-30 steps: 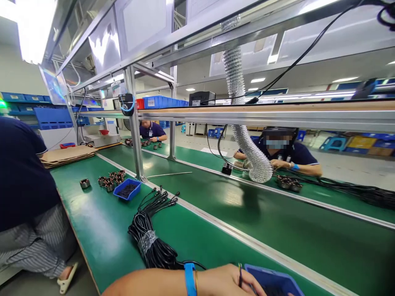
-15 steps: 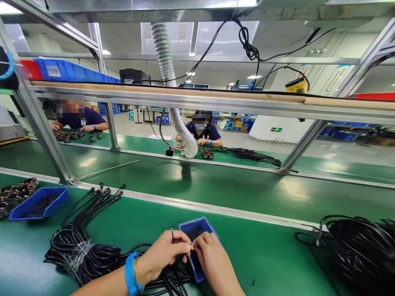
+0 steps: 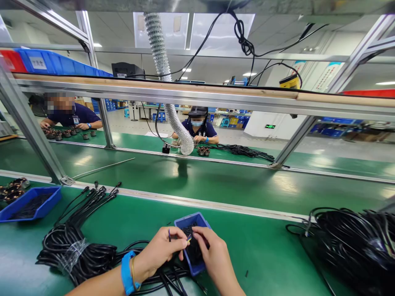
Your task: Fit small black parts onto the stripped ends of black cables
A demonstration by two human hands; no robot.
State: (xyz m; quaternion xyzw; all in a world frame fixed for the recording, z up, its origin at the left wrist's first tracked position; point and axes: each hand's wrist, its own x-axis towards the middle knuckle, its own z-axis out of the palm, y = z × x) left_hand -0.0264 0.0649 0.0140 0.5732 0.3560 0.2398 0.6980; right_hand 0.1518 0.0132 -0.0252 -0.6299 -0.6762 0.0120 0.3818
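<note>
Thin coloured wire ends [image 3: 189, 238] of a black cable stick out of the pinched thumb and fingers of my left hand [image 3: 165, 248]. A dark thin wire also rises between its fingers. My right hand [image 3: 216, 251] is just to the right of the wire ends, its thumb and fingertips drawn together over a small blue bin [image 3: 194, 272]. Whatever sits between those fingertips is too small to make out. Small black pieces [image 3: 194, 253] lie in the bin. Black cables [image 3: 173, 275] run beneath my left hand and wrist.
A tied cable bundle [image 3: 77, 253] lies left, its connector ends [image 3: 100, 193] pointing away. Farther left is another blue bin [image 3: 46, 209]; a large cable coil [image 3: 348, 242] sits right. A metal frame [image 3: 197, 94] spans the bench. Two people work across it, beside a flexible duct [image 3: 160, 53].
My right fingertips have separated slightly from the left ones, leaving the coloured wire ends more visible. The whole view has shifted a little, with the scene moving left and up.
</note>
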